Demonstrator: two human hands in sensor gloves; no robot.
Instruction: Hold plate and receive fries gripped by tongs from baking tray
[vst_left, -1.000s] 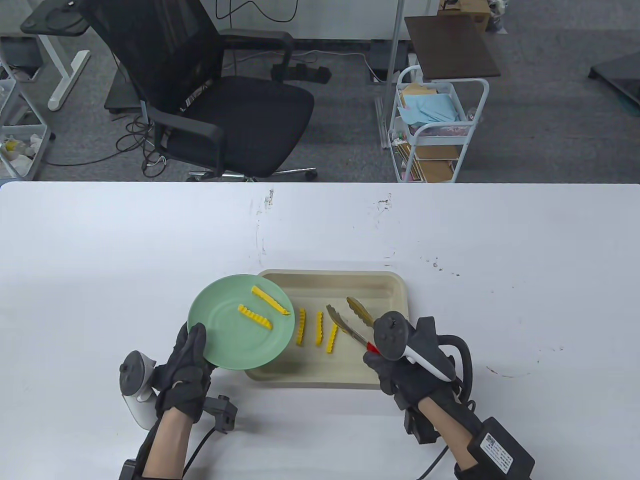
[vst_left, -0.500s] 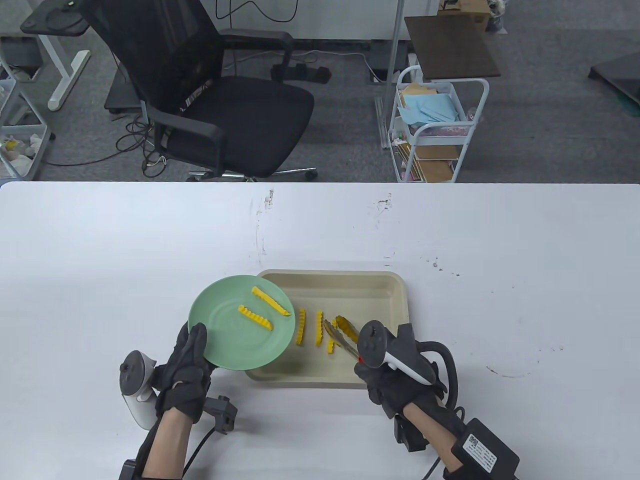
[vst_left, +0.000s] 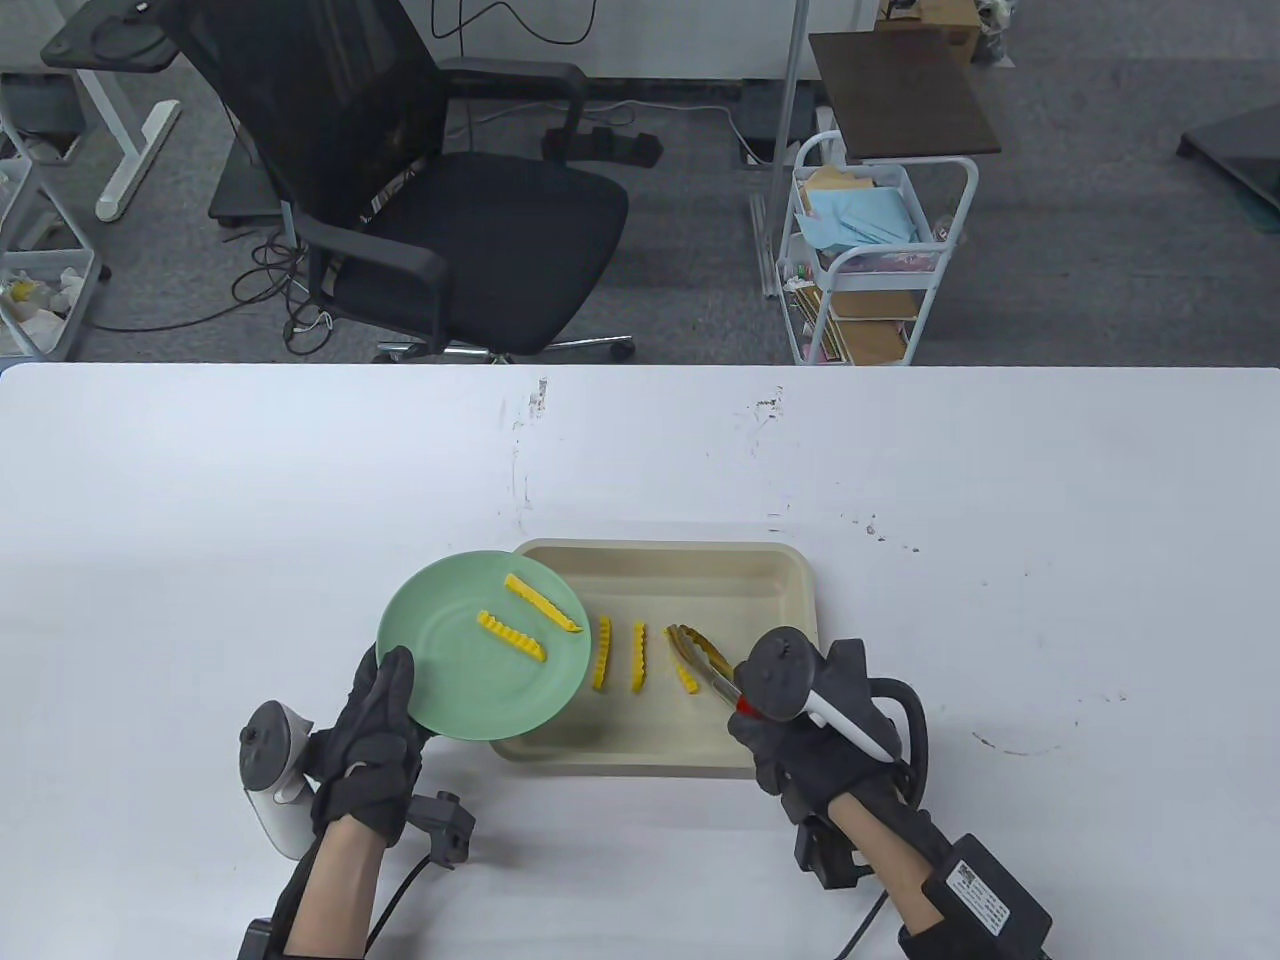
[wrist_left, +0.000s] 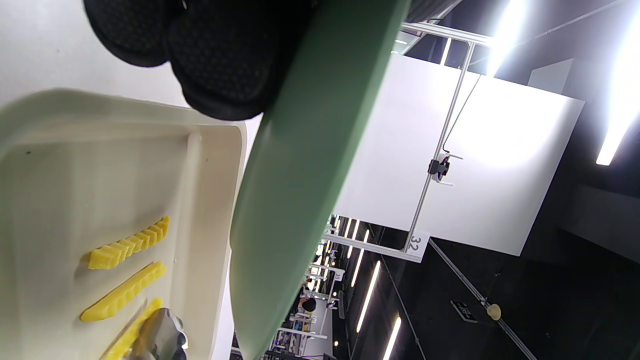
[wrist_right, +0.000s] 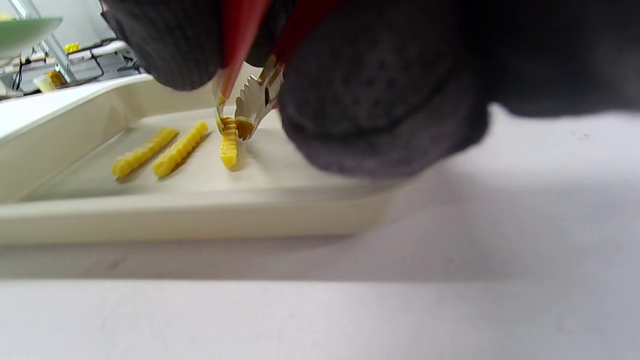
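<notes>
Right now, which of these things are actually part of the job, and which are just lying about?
Part of the job:
green plate, held by the left hand
tongs, gripped by the right hand
fries
baking tray

Just lying about:
office chair
white cart
brown side table

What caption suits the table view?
Left hand holds a green plate while tongs pinch a fry in the tray.

tongs (vst_left: 703, 664): shiny metal, red grips | plate (vst_left: 450, 660): matt green | fries (vst_left: 620, 655): ridged
</notes>
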